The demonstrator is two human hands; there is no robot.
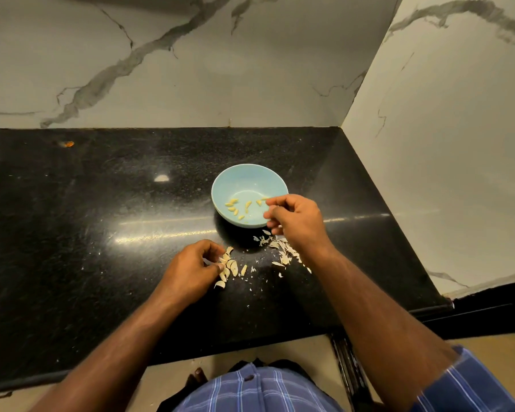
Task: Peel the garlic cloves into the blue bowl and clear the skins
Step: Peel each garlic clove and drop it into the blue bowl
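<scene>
A blue bowl (244, 179) stands on the black counter and holds several peeled yellowish cloves (234, 208). My right hand (295, 218) hovers over the bowl's near right rim, fingers loosely curled, with no clove plainly seen in them. My left hand (191, 269) rests on the counter with its fingertips pinching at a small pile of unpeeled garlic cloves (229, 267). Loose white skins (283, 254) lie scattered under and beside my right wrist.
The black counter (101, 218) meets marble walls at the back and right. Its front edge runs just before my body. A small orange speck (69, 143) lies at the far left.
</scene>
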